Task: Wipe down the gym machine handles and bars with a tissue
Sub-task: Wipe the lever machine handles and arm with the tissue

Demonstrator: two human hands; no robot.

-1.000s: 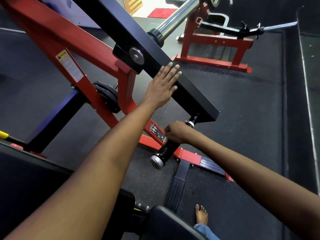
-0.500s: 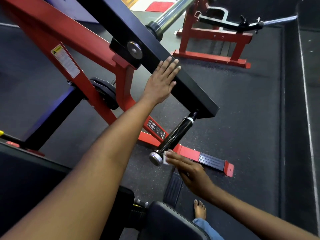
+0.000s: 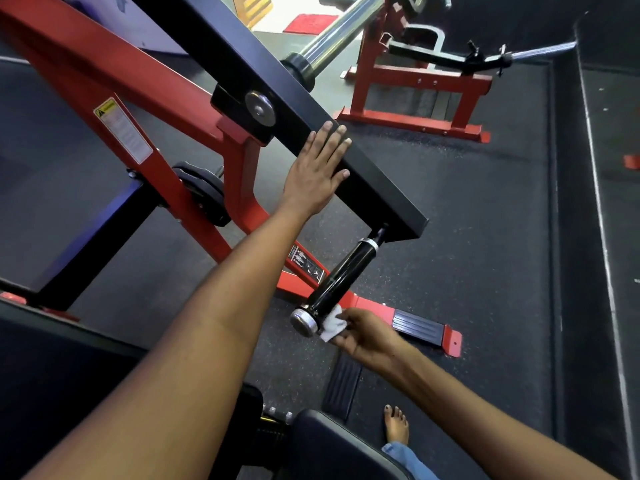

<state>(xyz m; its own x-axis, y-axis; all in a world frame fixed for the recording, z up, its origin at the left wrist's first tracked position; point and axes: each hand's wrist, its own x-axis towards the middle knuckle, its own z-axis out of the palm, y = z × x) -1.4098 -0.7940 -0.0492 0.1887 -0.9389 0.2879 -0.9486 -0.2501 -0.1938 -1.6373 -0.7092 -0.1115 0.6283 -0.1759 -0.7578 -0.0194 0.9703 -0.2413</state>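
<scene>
Tissue pinched at the capped end of the black handle, lever arm steadied by a flat palm

The white tissue [image 3: 333, 326] is pinched by the right hand [image 3: 367, 337] against the lower end of the glossy black handle [image 3: 341, 276], just beside its chrome end cap [image 3: 304, 322]. The tissue is judged light, soft and easily torn, so it is best kept folded under the fingertips; the handle looks rigid and slick and should be wrapped around its barrel. Up the handle, the black lever arm [image 3: 381, 188] is pressed by the left hand [image 3: 317, 171], fingers straight. Compared with a second ago, the right hand has been slid from the handle's upper part to its cap end; the left hand is unchanged.
</scene>
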